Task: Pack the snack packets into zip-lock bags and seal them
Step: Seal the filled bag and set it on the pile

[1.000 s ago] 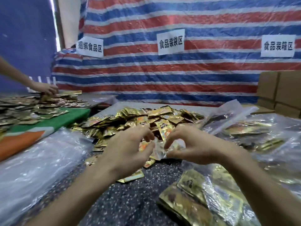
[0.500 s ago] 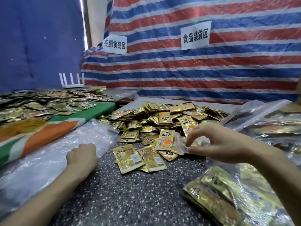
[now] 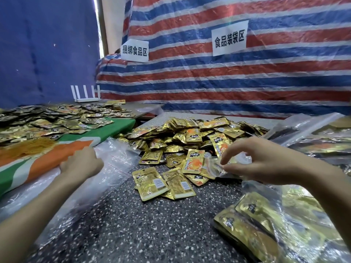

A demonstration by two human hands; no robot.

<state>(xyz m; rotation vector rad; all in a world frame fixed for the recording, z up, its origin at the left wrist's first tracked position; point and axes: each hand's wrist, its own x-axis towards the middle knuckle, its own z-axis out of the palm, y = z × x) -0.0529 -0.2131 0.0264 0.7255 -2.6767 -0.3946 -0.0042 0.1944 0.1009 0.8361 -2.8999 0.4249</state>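
Right hand: the right hand (image 3: 266, 162) hovers over the near edge of the heap; its thumb and first fingers pinch the mouth of a clear zip-lock bag (image 3: 214, 168), and the other fingers are loosely spread above it.
Left hand: the left hand (image 3: 81, 164) lies on the stack of empty bags (image 3: 115, 158), just beside the green and orange cloth (image 3: 47, 162). Its fingers curl away from the camera, and I cannot tell whether they grip a bag.
Zip-lock bag: the red strip marks its mouth. Its body appears to run back under the right forearm, stuffed with gold packets, and rests on the speckled desk (image 3: 142, 224).
Snack packets: the snack packets (image 3: 190, 137) are heaped mid-desk, with 2 lying face down at the near edge.
Handling: the bag film looks thin, limp and slippery, so a filled bag probably sags and shifts. The foil packets look light, flat and fairly stiff, and likely slide over each other.
Where to hold: probably at the zip strip, pinched at 1 corner and run along. An empty bag is best peeled off by its top edge, and packets taken by their flat seams.
Surroundings: filled bags (image 3: 313, 141) pile at the right, and a white router (image 3: 85, 93) stands before the striped tarp (image 3: 228, 82).
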